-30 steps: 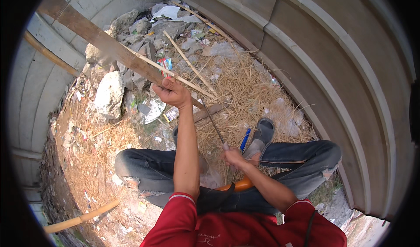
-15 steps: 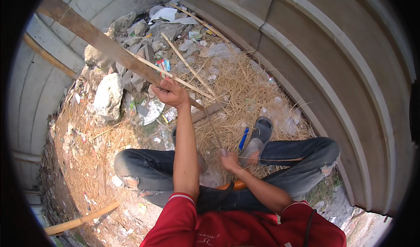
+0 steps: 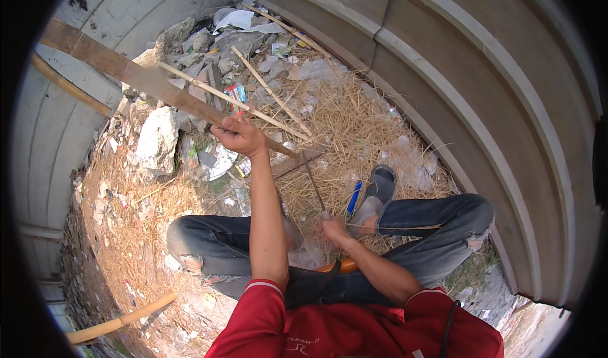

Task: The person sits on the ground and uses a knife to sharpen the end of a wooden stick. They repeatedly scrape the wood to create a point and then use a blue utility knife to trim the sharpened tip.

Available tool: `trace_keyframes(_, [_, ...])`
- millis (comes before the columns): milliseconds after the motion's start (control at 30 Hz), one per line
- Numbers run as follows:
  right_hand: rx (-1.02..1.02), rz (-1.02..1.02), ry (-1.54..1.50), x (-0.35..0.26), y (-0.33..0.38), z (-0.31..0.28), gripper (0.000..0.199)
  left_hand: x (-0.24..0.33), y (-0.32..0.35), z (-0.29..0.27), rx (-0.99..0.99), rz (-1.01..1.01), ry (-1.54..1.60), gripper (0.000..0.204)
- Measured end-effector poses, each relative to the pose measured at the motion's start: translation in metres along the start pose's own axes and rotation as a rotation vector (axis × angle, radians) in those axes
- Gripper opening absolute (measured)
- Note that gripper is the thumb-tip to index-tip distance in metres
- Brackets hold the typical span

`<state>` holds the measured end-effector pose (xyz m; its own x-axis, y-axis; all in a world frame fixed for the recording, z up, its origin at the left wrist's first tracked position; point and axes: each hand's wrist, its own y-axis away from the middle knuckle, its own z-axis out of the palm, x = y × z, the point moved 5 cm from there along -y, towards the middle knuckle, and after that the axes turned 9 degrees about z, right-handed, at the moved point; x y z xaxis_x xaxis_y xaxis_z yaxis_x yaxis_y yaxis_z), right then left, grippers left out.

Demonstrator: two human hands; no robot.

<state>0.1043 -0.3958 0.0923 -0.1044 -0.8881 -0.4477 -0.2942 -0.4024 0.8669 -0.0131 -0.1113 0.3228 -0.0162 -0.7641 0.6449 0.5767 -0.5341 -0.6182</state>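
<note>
Both reach ahead: my left arm [image 3: 268, 225] is extended, left fingers [image 3: 225, 136] wrapped around the plank [image 3: 164, 92], which slants down toward the straw [image 3: 373, 127]; my right arm [image 3: 385, 271] is bent lower, right fingers [image 3: 331, 230] closed on the rod [image 3: 315, 187]. Its tip seems to meet the plank's lower end; I can't be sure.

Strip [image 3: 190, 104]: matt wood. Blade [image 3: 313, 184]: dull metal. Rock [image 3: 157, 140]: rough stone. Jeans [image 3: 437, 222]: worn denim. Shirt [image 3: 348, 332]: matt cloth.
</note>
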Motion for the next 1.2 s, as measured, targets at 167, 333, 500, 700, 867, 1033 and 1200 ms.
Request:
trace_keyframes(167, [0.005,-0.301,0.012,-0.029,0.008,-0.001,0.033,-0.003,0.001,-0.006,-0.007,-0.069,0.068,0.039])
trace_keyframes(333, [0.147,-0.254,0.151,-0.017,0.010,0.002,0.029,-0.007,-0.001,-0.009,-0.006,-0.029,0.026,0.038])
trace_keyframes(500, [-0.204,0.068,-0.240,0.015,-0.033,-0.004,0.019,0.009,0.001,0.005,-0.099,-0.077,0.025,0.043])
trace_keyframes(700, [-0.197,0.031,-0.242,-0.004,-0.015,-0.014,0.013,-0.002,-0.002,0.004,-0.206,-0.317,0.320,0.044])
trace_keyframes(867, [-0.126,0.037,-0.264,-0.005,-0.009,-0.017,0.009,0.005,-0.001,0.011,-0.251,-0.283,0.222,0.037])
trace_keyframes(1033, [-0.087,0.021,-0.288,-0.017,0.010,-0.011,0.011,0.027,0.004,0.035,-0.320,-0.172,0.063,0.036])
trace_keyframes(1200, [-0.188,-0.119,-0.361,-0.053,0.032,-0.013,0.023,-0.002,0.010,0.031,-0.345,-0.254,0.165,0.049])
